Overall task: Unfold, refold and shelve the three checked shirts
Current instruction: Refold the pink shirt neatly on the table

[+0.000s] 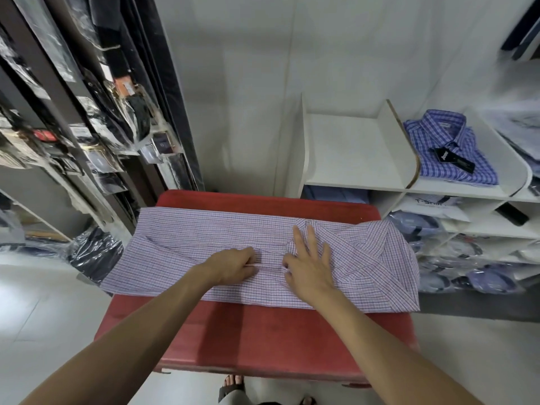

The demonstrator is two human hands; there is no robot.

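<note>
Two sandalled feet can just be made out at the bottom edge of the frame, on a pale tiled floor. Right above them a red padded bench is seen, filling the lower middle of the picture.

A pink-and-blue checked shirt is laid flat across the far half of the bench, stretched from left to right, with the collar end at the right and the left edge hanging a bit past the bench side. Both bare forearms are reached in from the bottom corners. The left hand is curled, and a small fold of the shirt's fabric is pinched near the middle of the cloth. The right hand is laid flat on the shirt just beside it, fingers straight and spread, pressed onto the fabric below the collar.

Further back on the right, a white shelf unit is seen. Its top left compartment is next to one where a folded blue checked shirt with a dark tag is parked. Bagged shirts are stacked in the lower cubbies.

Over on the upper left, dark garments in clear plastic are hung on a rack, and a plain white wall is seen at the back.
</note>
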